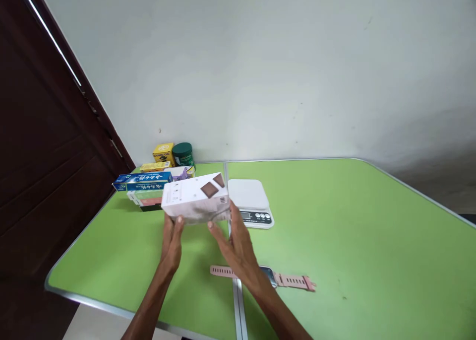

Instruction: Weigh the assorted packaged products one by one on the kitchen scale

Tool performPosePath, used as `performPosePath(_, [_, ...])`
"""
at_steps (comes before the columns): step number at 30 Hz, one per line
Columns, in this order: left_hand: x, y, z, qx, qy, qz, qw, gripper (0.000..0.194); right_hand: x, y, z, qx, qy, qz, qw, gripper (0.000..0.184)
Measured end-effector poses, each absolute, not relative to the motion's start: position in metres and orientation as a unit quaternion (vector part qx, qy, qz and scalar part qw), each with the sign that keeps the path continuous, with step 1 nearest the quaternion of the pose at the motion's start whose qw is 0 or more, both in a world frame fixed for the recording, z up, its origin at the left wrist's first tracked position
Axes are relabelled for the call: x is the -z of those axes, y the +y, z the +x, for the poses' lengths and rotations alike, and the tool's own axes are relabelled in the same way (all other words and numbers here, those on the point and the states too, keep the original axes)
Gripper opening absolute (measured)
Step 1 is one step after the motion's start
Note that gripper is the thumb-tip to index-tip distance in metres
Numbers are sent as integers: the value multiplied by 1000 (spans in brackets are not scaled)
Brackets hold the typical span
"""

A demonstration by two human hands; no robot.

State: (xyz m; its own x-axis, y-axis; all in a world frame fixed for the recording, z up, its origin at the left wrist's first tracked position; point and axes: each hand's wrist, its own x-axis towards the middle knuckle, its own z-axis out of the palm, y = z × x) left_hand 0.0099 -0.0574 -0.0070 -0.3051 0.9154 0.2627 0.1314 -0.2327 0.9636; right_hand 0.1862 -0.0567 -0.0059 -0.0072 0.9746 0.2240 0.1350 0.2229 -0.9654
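Observation:
A white box [188, 191] with brown square pictures and a barcode is held tilted above the green table [345, 216]. My left hand [172, 240] grips its left end from below, thumb on the near side. At its right end, my right hand [236, 240] is closed around the corner, thumb toward the front. Behind my right hand lies a white digital scale [248, 195] with a small display and round buttons. A smartwatch with a pink strap [295, 280] lies flat on the table, partly hidden by my right forearm.
Several boxes are stacked at the back left, a blue toothpaste-style box [143, 181] on top. Behind them stand a yellow box [163, 153] and a dark green jar [183, 154]. A pale wall [278, 72] borders the table's back; a dark door [44, 131] is at left.

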Motion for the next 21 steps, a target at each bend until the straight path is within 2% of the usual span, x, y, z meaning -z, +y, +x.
performPosePath(6, [-10,-9,95,-542,460,583,394,78,-11,-31,278,-324,-538,-529,571,80])
performPosePath(11, [-5,25,137,-527,423,617,403,76,-12,-6,325,-327,-518,-536,581,73])
performPosePath(17, [2,39,138,-491,430,648,392,77,8,6,343,-383,-498,-523,576,72])
performPosePath(21, [17,52,116,-512,463,609,390,77,29,10,366,-357,-444,-570,591,72])
